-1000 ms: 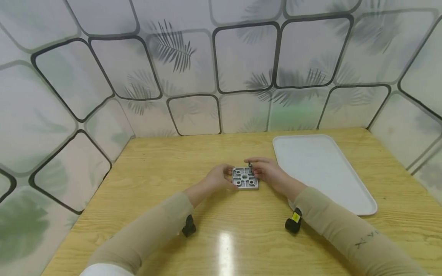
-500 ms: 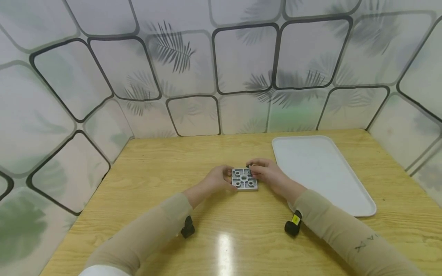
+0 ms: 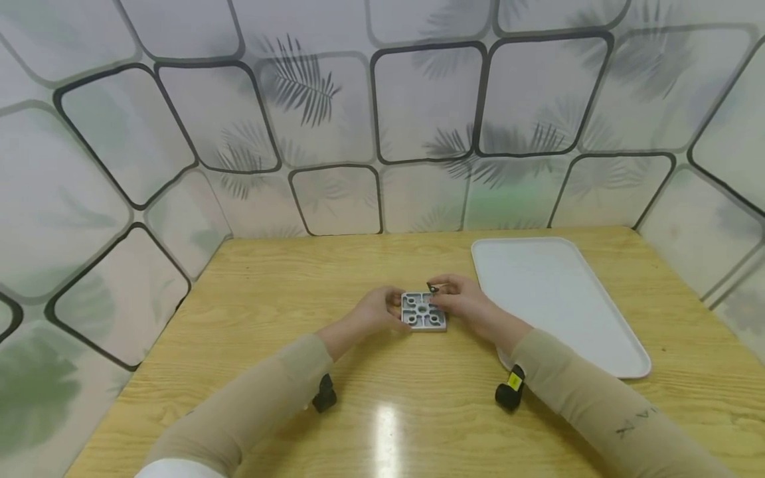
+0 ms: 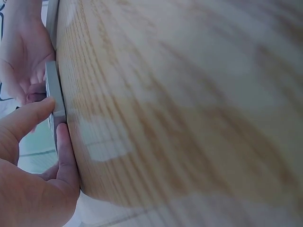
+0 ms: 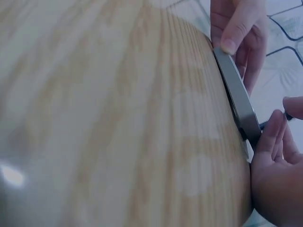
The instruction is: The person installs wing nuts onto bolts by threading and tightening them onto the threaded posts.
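A square grey metal plate (image 3: 422, 311), ribbed on its upper face, with a round boss in the middle and others near the corners, lies flat on the table. My left hand (image 3: 378, 309) grips its left side; in the left wrist view, the thumb is on the plate's (image 4: 55, 91) top edge and a finger lies against its side. At the far right corner, my right hand (image 3: 465, 300) pinches a small dark part (image 3: 433, 288), apparently a screw. The right wrist view shows a thin dark shaft (image 5: 263, 125) by the plate (image 5: 239, 97), mostly hidden by the fingers.
To the right, behind the right forearm, lies a white rectangular tray (image 3: 556, 299). The wooden table (image 3: 311, 272) meets patterned walls (image 3: 335, 199) at the back and sides. Black wrist cameras hang under both sleeves.
The right fingers covered the screw more half a second ago; now its dark top shows again, lower than one second ago. The left hand and the plate have stayed in place.
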Demonstrator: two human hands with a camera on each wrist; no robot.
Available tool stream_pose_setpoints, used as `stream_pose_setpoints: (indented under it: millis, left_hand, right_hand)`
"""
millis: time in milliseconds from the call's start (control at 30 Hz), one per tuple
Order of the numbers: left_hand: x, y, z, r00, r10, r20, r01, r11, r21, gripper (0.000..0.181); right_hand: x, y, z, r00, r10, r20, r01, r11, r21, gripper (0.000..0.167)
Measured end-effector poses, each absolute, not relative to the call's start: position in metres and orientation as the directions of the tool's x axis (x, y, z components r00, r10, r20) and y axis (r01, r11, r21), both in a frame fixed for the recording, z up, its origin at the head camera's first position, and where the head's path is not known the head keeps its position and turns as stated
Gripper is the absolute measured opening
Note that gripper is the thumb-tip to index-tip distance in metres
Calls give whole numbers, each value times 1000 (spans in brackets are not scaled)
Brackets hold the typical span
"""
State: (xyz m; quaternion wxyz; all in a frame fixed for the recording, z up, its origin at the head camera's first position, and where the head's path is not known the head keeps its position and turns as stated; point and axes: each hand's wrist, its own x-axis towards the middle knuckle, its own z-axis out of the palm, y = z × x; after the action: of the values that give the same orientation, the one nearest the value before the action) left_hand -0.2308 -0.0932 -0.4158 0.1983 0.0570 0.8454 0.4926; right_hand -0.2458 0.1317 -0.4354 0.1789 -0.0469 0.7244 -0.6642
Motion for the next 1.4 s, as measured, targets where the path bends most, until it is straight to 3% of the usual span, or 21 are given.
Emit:
stream_pose_setpoints:
  millis: [200,567,767,1133,1300,1400]
  left_hand:
    - [-231,-92,-416,-918,289,-272,-94,508,856,82]
    - [-229,-92,-417,-914,289,-286,-104,514,852,84]
    - [-229,-93,-416,-915,292,-279,-94,518,850,83]
    - [-228,-93,-413,-913,295,-282,-92,523,847,83]
    - [-227,-93,-411,-913,296,-282,-94,518,850,83]
    - [-227,-93,-411,-914,294,-278,-92,518,851,84]
  right_hand:
    - [-249,140,-436,-896,-395,-202,228,-21,-973,52]
    - [-248,136,-441,-915,-348,-203,197,54,-979,43]
    - [-246,132,-440,-937,-283,-203,179,108,-978,35]
    - [-244,112,-437,-967,-38,-251,241,168,-956,35]
    - [-243,121,-434,-960,-164,-227,192,203,-960,48]
    - [-244,131,-433,-933,-287,-216,190,118,-975,53]
